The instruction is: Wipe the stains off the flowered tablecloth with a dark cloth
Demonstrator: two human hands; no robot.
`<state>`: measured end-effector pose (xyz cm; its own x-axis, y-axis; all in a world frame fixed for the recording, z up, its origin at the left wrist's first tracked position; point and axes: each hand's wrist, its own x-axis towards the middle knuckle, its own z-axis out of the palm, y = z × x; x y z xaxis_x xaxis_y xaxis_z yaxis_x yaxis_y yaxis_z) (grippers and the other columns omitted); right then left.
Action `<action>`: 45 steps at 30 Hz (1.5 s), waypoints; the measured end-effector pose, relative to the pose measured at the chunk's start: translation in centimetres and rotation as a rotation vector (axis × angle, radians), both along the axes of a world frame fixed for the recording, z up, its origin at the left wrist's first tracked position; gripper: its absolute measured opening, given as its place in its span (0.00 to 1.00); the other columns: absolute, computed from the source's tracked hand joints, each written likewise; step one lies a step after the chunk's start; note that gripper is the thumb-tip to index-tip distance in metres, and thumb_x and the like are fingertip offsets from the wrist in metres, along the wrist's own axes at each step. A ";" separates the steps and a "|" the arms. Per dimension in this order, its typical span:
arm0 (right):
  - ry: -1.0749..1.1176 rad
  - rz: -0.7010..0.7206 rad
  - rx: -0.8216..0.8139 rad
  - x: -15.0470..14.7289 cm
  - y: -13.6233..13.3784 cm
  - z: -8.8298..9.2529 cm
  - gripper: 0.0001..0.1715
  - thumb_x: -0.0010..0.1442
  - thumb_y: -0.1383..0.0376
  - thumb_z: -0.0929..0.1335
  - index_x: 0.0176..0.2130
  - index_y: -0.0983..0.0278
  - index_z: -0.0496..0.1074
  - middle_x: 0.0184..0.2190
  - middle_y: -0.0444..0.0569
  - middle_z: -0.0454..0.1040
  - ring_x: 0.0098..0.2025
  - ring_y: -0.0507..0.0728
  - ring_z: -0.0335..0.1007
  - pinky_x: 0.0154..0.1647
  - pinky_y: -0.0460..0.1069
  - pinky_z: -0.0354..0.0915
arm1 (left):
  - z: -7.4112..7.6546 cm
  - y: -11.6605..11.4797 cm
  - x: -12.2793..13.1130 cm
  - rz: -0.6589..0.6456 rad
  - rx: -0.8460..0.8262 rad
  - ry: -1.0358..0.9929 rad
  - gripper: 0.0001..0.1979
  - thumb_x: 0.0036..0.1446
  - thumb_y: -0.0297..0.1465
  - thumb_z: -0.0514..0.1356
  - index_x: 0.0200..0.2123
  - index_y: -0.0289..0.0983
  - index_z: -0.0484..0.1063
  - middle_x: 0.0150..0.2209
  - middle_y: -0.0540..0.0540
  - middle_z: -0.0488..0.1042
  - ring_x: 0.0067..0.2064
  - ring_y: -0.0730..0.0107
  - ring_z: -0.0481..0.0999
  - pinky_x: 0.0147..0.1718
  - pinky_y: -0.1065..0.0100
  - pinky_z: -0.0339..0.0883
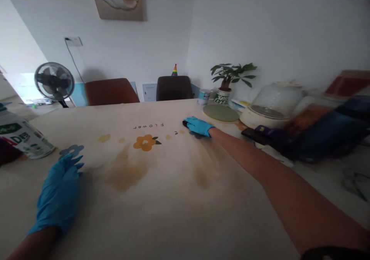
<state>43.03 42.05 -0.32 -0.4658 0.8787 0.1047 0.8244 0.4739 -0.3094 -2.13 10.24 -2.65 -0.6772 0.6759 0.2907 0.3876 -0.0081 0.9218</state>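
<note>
A cream tablecloth (pixel 162 213) with printed flowers and the word FLOWER covers the table and carries brown stains (pixel 127 171) near its middle. My left hand (pixel 59 192), in a blue glove, lies flat and open on the cloth at the near left. My right arm stretches far across the table. My right hand (pixel 199 126), also gloved in blue, is closed over a small dark object (pixel 185 123) pressed to the cloth; only its dark end shows, and I cannot tell what it is.
A white can (pixel 20 135) with green lettering lies at the left edge. At the right stand a potted plant (pixel 228 81), a small tin (pixel 204 96), a green round mat (pixel 221 113), a domed appliance (pixel 271 106) and blurred clutter. Two chairs (pixel 111 91) and a fan (pixel 54 81) stand beyond the table.
</note>
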 end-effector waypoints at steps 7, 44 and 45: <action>0.080 0.211 -0.023 7.0 -10.9 -1.4 0.36 0.76 0.46 0.64 0.75 0.55 0.72 0.78 0.48 0.66 0.81 0.66 0.57 0.85 0.67 0.50 | 0.7 0.1 0.6 -0.030 0.033 -0.089 0.31 0.46 0.38 0.64 0.56 0.43 0.77 0.66 0.42 0.78 0.56 0.47 0.80 0.66 0.42 0.70; -0.087 0.810 0.028 -33.8 -17.0 1.3 0.23 0.77 0.65 0.62 0.61 0.62 0.80 0.71 0.55 0.76 0.73 0.66 0.71 0.78 0.62 0.61 | 0.9 1.4 -0.1 0.047 0.292 -0.197 0.21 0.57 0.28 0.61 0.55 0.43 0.74 0.58 0.40 0.82 0.59 0.56 0.82 0.66 0.50 0.72; -0.081 0.821 0.025 -33.6 -17.3 1.4 0.22 0.77 0.65 0.63 0.61 0.62 0.81 0.70 0.55 0.77 0.73 0.66 0.70 0.78 0.63 0.61 | 0.8 1.4 -0.2 0.041 0.298 -0.204 0.21 0.57 0.28 0.61 0.55 0.43 0.74 0.59 0.40 0.82 0.60 0.56 0.82 0.68 0.50 0.71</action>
<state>9.39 24.71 1.08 -0.9657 0.2527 0.0588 0.2314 0.9414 -0.2453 -2.34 11.64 -1.81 -0.7664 0.5529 0.3270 0.2012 -0.2767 0.9396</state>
